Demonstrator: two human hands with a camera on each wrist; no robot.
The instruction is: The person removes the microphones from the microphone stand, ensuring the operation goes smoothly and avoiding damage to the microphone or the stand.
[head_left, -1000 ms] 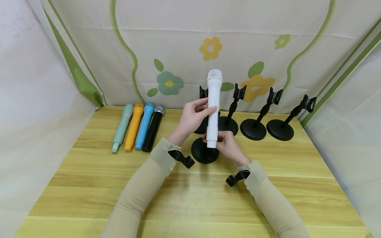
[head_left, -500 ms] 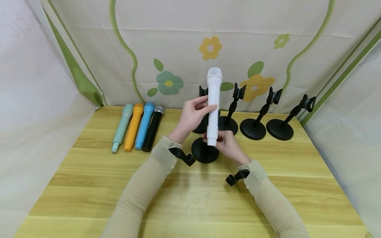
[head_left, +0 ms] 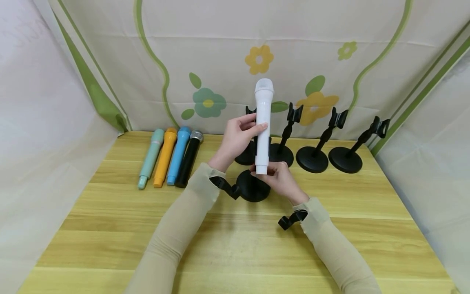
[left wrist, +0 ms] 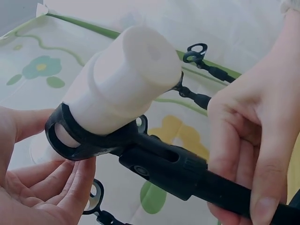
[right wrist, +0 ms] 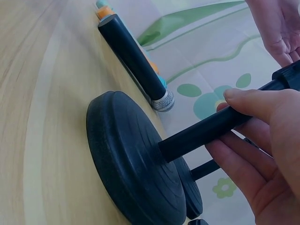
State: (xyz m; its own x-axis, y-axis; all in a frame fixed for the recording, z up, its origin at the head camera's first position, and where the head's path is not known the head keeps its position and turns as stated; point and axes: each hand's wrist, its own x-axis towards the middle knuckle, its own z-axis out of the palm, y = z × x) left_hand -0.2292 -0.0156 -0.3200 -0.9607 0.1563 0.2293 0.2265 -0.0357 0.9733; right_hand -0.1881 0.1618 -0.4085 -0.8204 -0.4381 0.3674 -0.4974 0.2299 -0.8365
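Observation:
A white microphone (head_left: pixel 262 118) stands in the middle of the head view, its mesh head upward. My left hand (head_left: pixel 238 136) holds its body, thumb across the front. In the left wrist view the lower part of the microphone (left wrist: pixel 136 70) sits in the black clip (left wrist: pixel 93 140) of a microphone stand, its end sticking out past the clip. My right hand (head_left: pixel 282 179) grips the stand's pole (right wrist: pixel 201 133) between thumb and fingers. The stand's round base (right wrist: pixel 131 164) is on the table in the right wrist view. The clip is hidden behind the microphone in the head view.
On the left lie a pale green (head_left: pixel 151 159), an orange (head_left: pixel 165 157), a blue (head_left: pixel 178 156) and a black microphone (head_left: pixel 189 159), side by side. Several black stands (head_left: pixel 312 159) line the back of the wooden table (head_left: pixel 235 253), before a flowered cloth (head_left: pixel 220 53).
The white microphone has shifted upward in the head view, and my left hand has moved up with it. My right hand and the stand's base have stayed almost still.

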